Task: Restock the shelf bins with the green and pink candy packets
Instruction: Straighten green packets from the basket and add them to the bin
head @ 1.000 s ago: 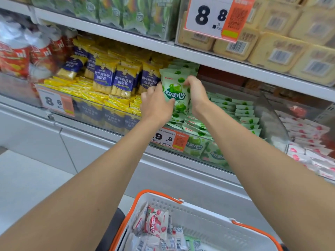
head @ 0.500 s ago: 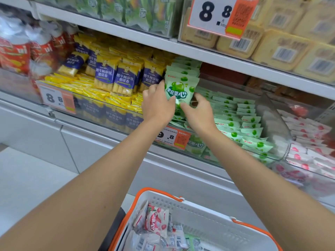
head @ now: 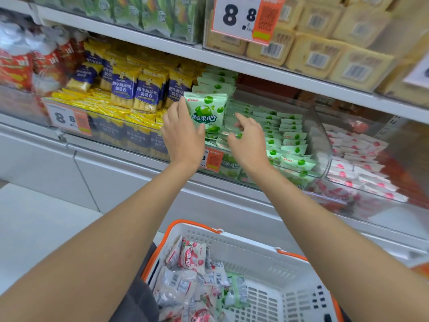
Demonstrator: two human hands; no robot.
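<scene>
Nearest to us, at the bottom centre of the frame, sits the white basket [head: 246,248] with its orange rim. It holds a heap of pink candy packets [head: 192,254] and one green basket packet [head: 234,291] lying among them.

Our bare forearms reach from the lower corners up to the middle shelf. Our left hand [head: 183,138] grasps an upright green candy packet [head: 206,112] by its left edge, thumb across the lower corner. The packet stands printed face toward us at the left end of the clear green bin [head: 319,138], in front of a row of upright green packets [head: 216,82]. Our right hand [head: 248,142] is released, fingers spread loosely above the flat green packets [head: 290,138] filling that bin; we cannot tell whether the fingertips touch them.

An orange price tag [head: 212,159] hangs on the bin's front between our wrists. Right of the bin lie pink shelf packets [head: 357,154]; left of it stand yellow and blue packs [head: 144,91], then red packs [head: 16,68] at the left edge. On the shelf above, at upper right, are pale yellow packs [head: 325,52] behind a large price card [head: 243,17].
</scene>
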